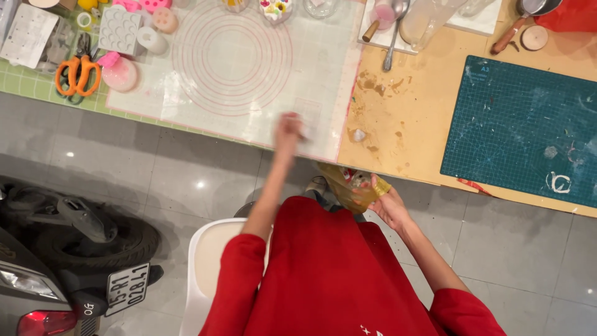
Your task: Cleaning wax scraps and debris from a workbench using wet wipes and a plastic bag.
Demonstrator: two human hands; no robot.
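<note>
**Reaching onto the mat, pouch in the other hand**

Reaching forward, the left hand (288,129) sits on the near edge of the white mat (261,93), at about 6 o'clock from the mat's printed pink circles. The hand is motion-blurred; cannot tell whether the fingers are apart or together, or whether they hold anything.

The right hand (387,205) is below the bench (404,112) edge, closed around a yellow pouch (351,185) held over the floor, at about 4 o'clock from the left hand.

Wearer in red sleeves, seated on a white chair (208,261).

On the bench: orange scissors (79,73) at 9 o'clock from the circles, white mould (120,29) and pink round lid (120,74) just beside them. Spoon (393,37) at 2 o'clock. Green cutting mat (528,130) at 3 o'clock, well apart from both hands. Small white lump (359,134) on bare wood just beside the mat's right edge.

Scooter (68,249) parked on the floor at 8 o'clock.
</note>
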